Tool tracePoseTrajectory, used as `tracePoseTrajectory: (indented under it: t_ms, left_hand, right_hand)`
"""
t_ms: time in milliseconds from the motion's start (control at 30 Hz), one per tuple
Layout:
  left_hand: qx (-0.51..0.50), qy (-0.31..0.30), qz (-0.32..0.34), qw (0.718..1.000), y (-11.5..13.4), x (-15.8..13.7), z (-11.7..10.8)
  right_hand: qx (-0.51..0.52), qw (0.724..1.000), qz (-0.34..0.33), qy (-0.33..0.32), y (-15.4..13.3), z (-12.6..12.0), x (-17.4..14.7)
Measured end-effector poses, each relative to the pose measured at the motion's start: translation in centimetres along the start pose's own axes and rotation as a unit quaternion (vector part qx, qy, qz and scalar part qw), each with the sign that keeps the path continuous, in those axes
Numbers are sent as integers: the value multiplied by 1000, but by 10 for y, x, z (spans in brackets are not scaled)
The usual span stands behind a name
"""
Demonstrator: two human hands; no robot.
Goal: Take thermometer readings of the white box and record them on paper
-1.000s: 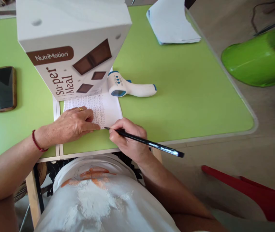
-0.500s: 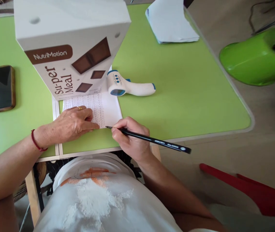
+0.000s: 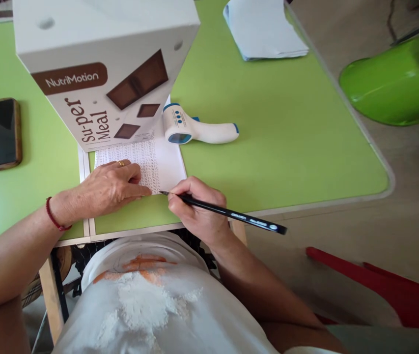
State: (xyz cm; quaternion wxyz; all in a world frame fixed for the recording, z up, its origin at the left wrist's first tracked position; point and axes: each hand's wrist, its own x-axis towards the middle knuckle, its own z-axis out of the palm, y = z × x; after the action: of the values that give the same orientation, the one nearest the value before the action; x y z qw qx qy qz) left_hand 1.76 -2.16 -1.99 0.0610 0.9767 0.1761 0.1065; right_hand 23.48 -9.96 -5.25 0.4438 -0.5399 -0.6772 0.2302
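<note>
A sheet of paper (image 3: pixel 170 160) with rows of small handwriting lies at the table's near edge. My left hand (image 3: pixel 111 189) rests on its lower left part, the index finger stretched toward the last lines and the other fingers loosely bent. My right hand (image 3: pixel 200 206) pinches a black pencil (image 3: pixel 231 213) near its sharpened end. The pencil's tip is at the lower edge of the writing, just right of my left fingertip. A white box (image 3: pixel 84 103) printed with NutriMotion stands on the paper's far part and hides it. A white and blue infrared thermometer (image 3: pixel 202 132) lies partly on the paper.
A phone (image 3: pixel 1 133) lies at the left of the green table (image 3: pixel 286 147). Folded white sheets (image 3: pixel 264 29) sit at the far right. Beyond the table's right edge are a green plastic object (image 3: pixel 393 83) and a red one (image 3: pixel 378 285), perhaps stools.
The view has shifted slightly. Both hands stay in nearly the same place, and the pencil's tip has moved very slightly left along the paper's lower edge.
</note>
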Motion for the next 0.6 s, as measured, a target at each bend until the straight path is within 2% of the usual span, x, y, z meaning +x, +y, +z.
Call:
tracePoseTrajectory:
  t_ms: [600]
  left_hand:
    - [4, -4, 0, 1000, 0, 0, 0]
  right_hand:
    - [-15, 1000, -3, 7, 1, 0, 0]
